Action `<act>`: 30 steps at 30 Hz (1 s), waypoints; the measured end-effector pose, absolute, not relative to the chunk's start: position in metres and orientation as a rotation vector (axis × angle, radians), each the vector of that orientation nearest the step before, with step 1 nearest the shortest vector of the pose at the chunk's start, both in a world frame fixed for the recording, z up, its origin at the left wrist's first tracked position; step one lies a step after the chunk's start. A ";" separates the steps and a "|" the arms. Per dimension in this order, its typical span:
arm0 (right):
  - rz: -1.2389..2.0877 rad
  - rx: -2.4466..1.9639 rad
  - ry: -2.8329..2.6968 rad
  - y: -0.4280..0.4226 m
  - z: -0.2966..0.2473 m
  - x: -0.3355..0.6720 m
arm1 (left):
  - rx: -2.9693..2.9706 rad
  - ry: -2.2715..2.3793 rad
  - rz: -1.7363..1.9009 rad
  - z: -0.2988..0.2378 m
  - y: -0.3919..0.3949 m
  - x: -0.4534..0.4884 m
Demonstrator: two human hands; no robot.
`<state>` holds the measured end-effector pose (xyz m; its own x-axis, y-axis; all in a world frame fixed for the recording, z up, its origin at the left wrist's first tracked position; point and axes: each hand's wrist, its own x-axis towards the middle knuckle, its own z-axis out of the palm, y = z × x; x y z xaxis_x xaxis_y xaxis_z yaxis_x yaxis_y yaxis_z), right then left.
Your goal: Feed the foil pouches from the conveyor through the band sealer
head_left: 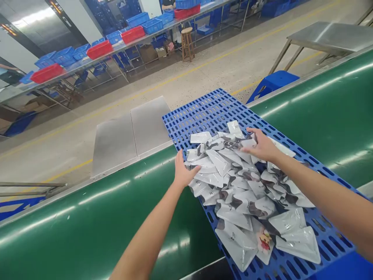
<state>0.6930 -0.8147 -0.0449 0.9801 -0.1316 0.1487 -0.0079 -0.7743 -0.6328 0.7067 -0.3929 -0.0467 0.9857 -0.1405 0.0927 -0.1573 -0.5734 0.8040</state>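
Observation:
A heap of silvery-white and grey triangular plastic pouches [241,186] lies on a blue perforated plastic board [212,112] set across a green conveyor belt [87,229]. My left hand [183,171] is at the heap's left edge, fingers stretched upward and thumb out, open and touching the nearest pouches. My right hand [260,146] lies palm down on the far top of the heap, its fingers spread over the pouches and curled slightly around one. One pouch near the front shows a small red and yellow figure [264,241].
A steel plate [131,136] borders the belt's far side. Beyond the yellow-lined floor runs a long bench with blue crates [151,25] and red crates [100,49], and a wooden stool [187,42]. A steel table [329,37] and a blue bin [272,83] stand at right.

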 end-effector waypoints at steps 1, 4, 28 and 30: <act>-0.188 -2.479 -0.016 -0.810 -0.046 0.703 | 2.268 -0.289 -0.066 -0.043 -0.402 0.734; 0.036 -2.591 -0.244 -0.799 -0.054 0.729 | 2.374 -0.470 -0.396 -0.033 -0.433 0.802; -0.209 -2.050 0.176 -0.781 -0.016 0.762 | 2.156 -1.005 0.030 -0.006 -0.564 0.841; -0.253 -2.075 0.133 -0.776 0.003 0.765 | 2.130 -1.015 0.074 0.012 -0.558 0.839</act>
